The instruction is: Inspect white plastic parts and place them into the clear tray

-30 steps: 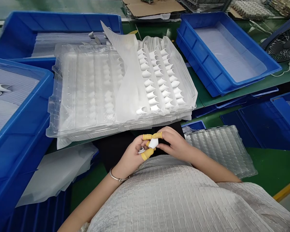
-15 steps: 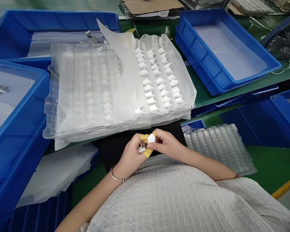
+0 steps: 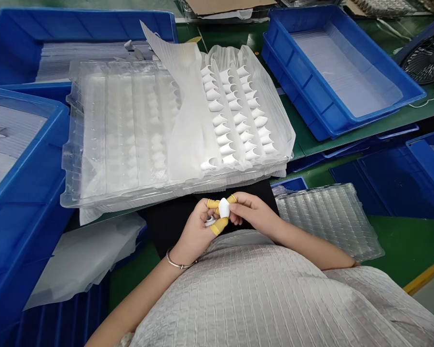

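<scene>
Close to my body, my left hand [image 3: 202, 222] and my right hand [image 3: 251, 212] meet around a small white curved plastic part [image 3: 224, 207]. Yellow finger cots cover some of the fingertips. Both hands pinch this part between thumb and fingers. A second white piece [image 3: 210, 221], with a round opening, is tucked in my left palm. Just beyond the hands, a clear plastic tray [image 3: 130, 200] holds rows of similar white tube-like parts [image 3: 222, 129]. A thin translucent sheet [image 3: 188, 120] covers the tray's left part and curls up at its edge.
Blue bins stand at the left [image 3: 29, 188], back left [image 3: 90, 24] and back right [image 3: 311, 111], with pale sheets inside. A clear ridged tray [image 3: 329, 221] lies low on the right. Translucent sheets [image 3: 90, 260] hang at lower left. A black fan [image 3: 428, 58] stands far right.
The white part has turned a little in my fingers and moved slightly left. My right thumb has shifted up along its side. The tray and bins sit about as before.
</scene>
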